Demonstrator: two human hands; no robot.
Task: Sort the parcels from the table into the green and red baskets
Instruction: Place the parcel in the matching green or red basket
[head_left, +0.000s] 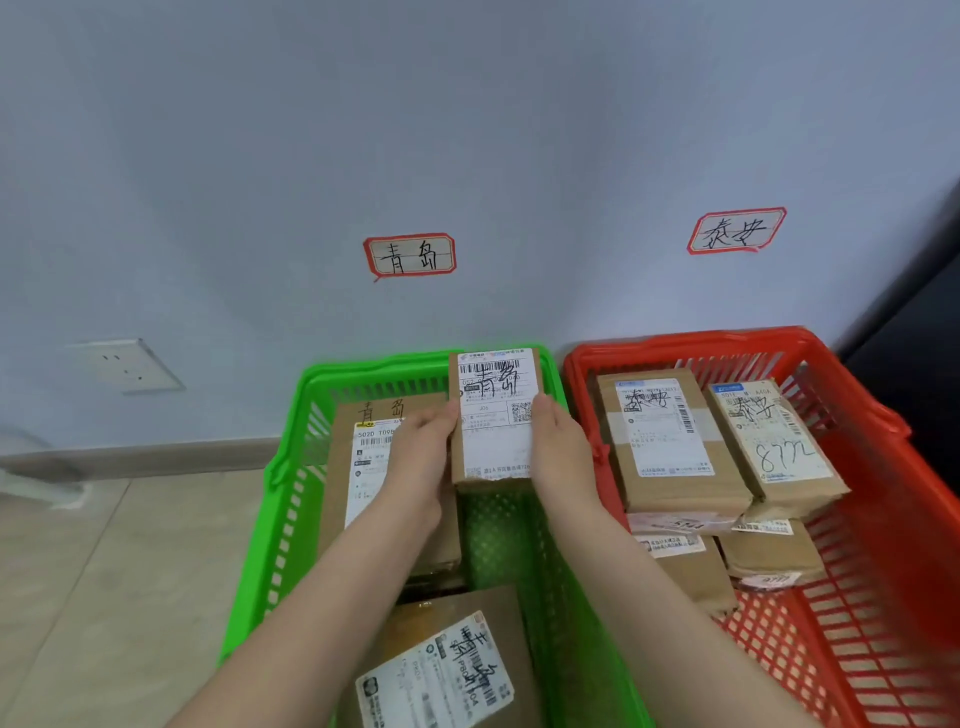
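Note:
A small brown parcel (496, 415) with a white shipping label hangs over the far right part of the green basket (280, 525). My left hand (423, 452) grips its left edge and my right hand (558, 447) grips its right edge. Below it, the green basket holds a large flat parcel (358, 467) at the back left and another labelled parcel (447, 665) at the front. The red basket (883, 525) on the right holds several brown parcels (670, 441), stacked in two layers.
Both baskets stand on a tiled floor (104, 571) against a pale wall. Handwritten signs hang above them: one sign (410, 254) over the green basket, another sign (736, 230) over the red. A wall socket (127, 364) is at the left; dark furniture (914, 332) stands at the right.

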